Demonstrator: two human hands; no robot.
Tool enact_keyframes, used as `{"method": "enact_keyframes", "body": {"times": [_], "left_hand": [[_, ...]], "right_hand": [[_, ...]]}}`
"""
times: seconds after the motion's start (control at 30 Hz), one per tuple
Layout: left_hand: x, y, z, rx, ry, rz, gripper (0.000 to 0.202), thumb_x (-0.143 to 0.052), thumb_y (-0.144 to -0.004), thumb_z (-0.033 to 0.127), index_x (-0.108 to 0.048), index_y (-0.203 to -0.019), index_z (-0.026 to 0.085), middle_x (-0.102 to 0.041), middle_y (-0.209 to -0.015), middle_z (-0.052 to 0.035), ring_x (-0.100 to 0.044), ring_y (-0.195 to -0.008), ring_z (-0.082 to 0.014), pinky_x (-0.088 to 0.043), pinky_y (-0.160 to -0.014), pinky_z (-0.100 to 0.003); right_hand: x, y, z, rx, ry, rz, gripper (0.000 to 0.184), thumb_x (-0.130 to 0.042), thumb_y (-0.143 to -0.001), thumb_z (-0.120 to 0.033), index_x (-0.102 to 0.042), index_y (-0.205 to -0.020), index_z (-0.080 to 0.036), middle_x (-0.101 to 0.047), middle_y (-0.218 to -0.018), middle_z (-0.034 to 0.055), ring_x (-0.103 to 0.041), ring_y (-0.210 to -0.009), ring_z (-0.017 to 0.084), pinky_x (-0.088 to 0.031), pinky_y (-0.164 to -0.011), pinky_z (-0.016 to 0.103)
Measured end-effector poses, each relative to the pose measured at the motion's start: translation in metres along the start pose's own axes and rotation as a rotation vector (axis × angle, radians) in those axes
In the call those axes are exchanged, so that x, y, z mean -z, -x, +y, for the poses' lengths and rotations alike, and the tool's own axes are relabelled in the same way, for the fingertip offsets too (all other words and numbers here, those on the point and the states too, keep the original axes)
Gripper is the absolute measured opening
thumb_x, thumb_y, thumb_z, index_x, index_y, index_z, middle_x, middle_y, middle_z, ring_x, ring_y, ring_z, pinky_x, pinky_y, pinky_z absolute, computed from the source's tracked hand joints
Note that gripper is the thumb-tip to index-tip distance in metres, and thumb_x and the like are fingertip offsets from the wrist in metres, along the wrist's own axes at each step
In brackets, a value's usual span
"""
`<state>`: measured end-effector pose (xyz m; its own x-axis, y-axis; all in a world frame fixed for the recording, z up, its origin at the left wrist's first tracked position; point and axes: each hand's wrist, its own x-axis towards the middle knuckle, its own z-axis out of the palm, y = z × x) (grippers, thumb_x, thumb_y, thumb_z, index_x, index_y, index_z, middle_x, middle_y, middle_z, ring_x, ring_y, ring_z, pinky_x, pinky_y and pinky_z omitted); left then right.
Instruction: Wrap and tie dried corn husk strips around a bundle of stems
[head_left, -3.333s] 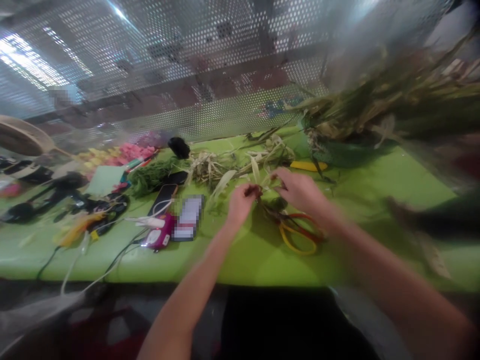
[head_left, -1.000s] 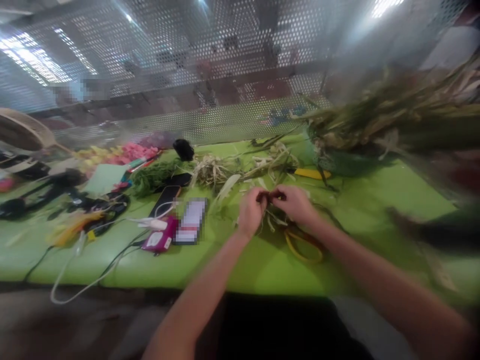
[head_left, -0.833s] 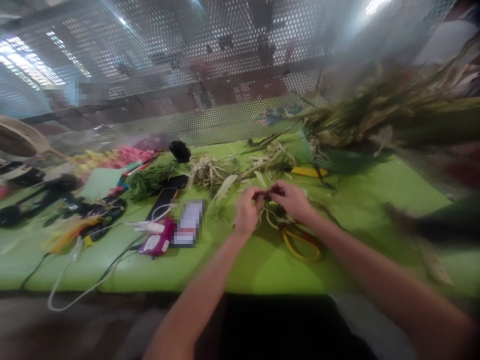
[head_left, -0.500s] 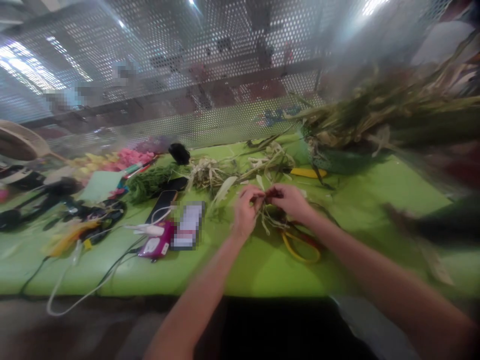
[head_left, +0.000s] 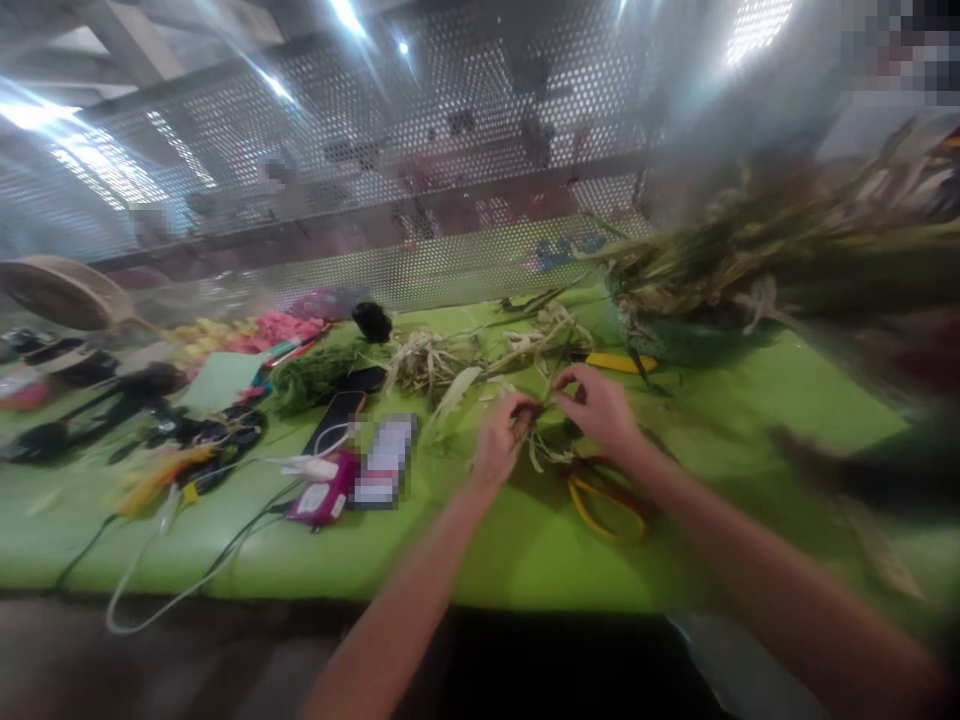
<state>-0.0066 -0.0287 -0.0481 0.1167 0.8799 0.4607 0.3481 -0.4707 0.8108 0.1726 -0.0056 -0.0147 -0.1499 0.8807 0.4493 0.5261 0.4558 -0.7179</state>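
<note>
Left hand pinching dry strands above green counter; right hand narrow, just beside — hold unclear. Step: likely fine strand handling — next move calls for steady left pinch.

bare hands, forearms; black clothing

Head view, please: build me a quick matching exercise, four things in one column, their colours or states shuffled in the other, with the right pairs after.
1. left hand
2. boxy device beside the pale-screened phone
3. loop near the right forearm
4. stringy tangle

A. yellow
B. holding plant strips
C. green
D. magenta

Pairs: 1-B, 2-D, 3-A, 4-C
</note>
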Motion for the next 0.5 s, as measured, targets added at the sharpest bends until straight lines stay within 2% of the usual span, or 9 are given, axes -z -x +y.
{"method": "enact_keyframes", "body": {"times": [0.13, 0.2, 0.3, 0.5], "left_hand": [[0.0008, -0.0002, -0.0034, -0.025, -0.029, 0.036, 0.016, -0.053, -0.093, 0.032, -0.064, -0.095, 0.02, -0.069, -0.092, -0.0036, -0.064, -0.086, -0.0151, -0.05, -0.081, -0.029], [0.001, -0.0007, -0.0052, -0.027, -0.031, 0.045, 0.016, -0.054, -0.093, 0.032, -0.064, -0.096, 0.02, -0.069, -0.092, -0.0034, -0.065, -0.086, -0.0151, -0.05, -0.081, -0.029], [0.0016, -0.0016, -0.0062, -0.008, -0.04, 0.047, 0.015, -0.057, -0.091, 0.032, -0.065, -0.095, 0.02, -0.069, -0.09, -0.0036, -0.065, -0.085, -0.0155, -0.05, -0.081, -0.029], [0.0031, -0.0026, -0.0033, 0.088, 0.035, 0.08, 0.018, -0.061, -0.088, 0.033, -0.068, -0.095, 0.019, -0.073, -0.094, -0.0066, -0.067, -0.089, -0.0183, -0.051, -0.086, -0.033]], "right_hand": [[-0.0019, -0.0014, 0.0029, 0.001, -0.076, -0.112, 0.026, -0.061, -0.078, -0.018, -0.069, -0.103, -0.02, -0.071, -0.093, 0.0021, -0.051, -0.058, 0.011, -0.039, -0.06, 0.025], [-0.004, -0.0014, 0.0043, 0.044, -0.01, -0.156, 0.023, -0.065, -0.078, -0.018, -0.072, -0.099, -0.019, -0.07, -0.09, 0.003, -0.055, -0.065, 0.013, -0.039, -0.062, 0.025], [-0.006, -0.0013, 0.0053, 0.071, 0.085, -0.169, 0.009, -0.066, -0.08, -0.019, -0.072, -0.086, -0.019, -0.07, -0.087, 0.0042, -0.059, -0.076, 0.016, -0.038, -0.065, 0.025], [-0.0085, -0.0018, 0.0058, -0.022, 0.05, -0.183, 0.005, -0.062, -0.085, -0.022, -0.066, -0.085, -0.018, -0.069, -0.083, 0.0027, -0.058, -0.072, 0.015, -0.036, -0.063, 0.025]]}}
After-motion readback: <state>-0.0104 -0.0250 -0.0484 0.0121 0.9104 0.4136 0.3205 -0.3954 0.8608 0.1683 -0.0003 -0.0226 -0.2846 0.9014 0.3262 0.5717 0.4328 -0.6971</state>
